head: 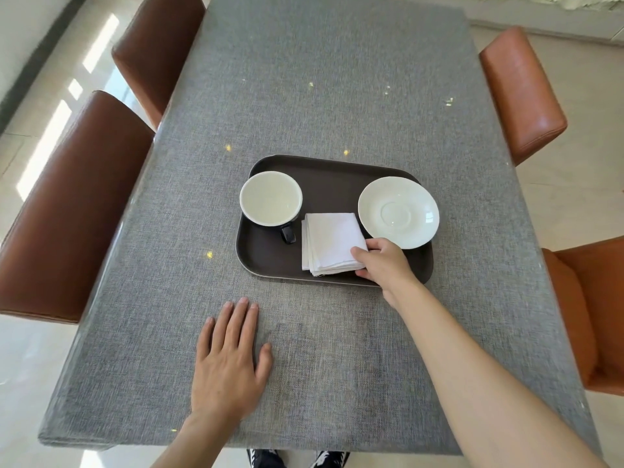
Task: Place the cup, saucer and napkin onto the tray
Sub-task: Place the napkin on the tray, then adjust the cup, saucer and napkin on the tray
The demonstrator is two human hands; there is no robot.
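So the dark brown tray sits roughly mid-table on the grey tablecloth, and everything's on it. The cup is at the tray's far-left corner: white inside, dark outside, empty as far as I can see, with its dark handle pointing back toward the person. The white saucer is on the tray's right side, its right rim hanging out past the tray's edge a bit. The folded white napkin lies between them toward the tray's near edge, just beside the cup handle, and its far-right corner looks like it touches or tucks under the saucer's rim, can't tell which.

The right hand is at the tray's near-right corner, pinching the napkin's near-right corner, thumb on top and fingers curled underneath. The napkin looks flat on the tray apart from that corner.

The left hand is off the tray, on the tablecloth nearer the person, lying palm down with fingers spread loosely, holding nothing.

Brown leather chairs line both sides of the table, and dark shoes poke out below the near table edge
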